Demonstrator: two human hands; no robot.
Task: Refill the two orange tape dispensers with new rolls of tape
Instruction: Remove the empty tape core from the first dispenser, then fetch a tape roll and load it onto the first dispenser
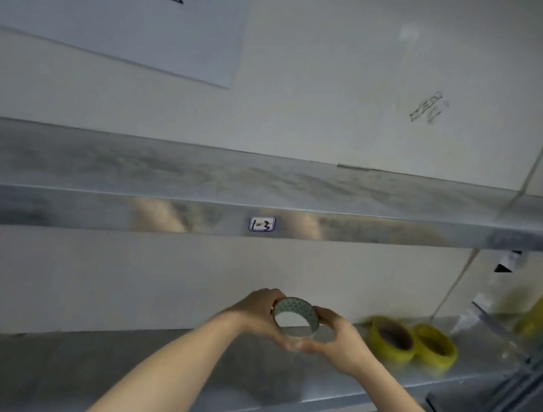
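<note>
Both of my hands hold one clear tape roll [297, 307] with a green patterned core, just above the lower metal shelf [138, 371]. My left hand [261, 315] grips its left side and my right hand [337, 339] grips its right side, fingers curled under it. Two yellow tape rolls [390, 340] [434, 348] lie flat on the shelf a little to the right of my hands. No orange dispenser is in view.
An upper metal shelf [192, 219] with a small label "1-3" [262, 224] runs across above my hands. Another yellow roll [542, 316] and clear plastic packaging [489, 324] sit at the far right. A paper sign [117, 2] hangs on the wall.
</note>
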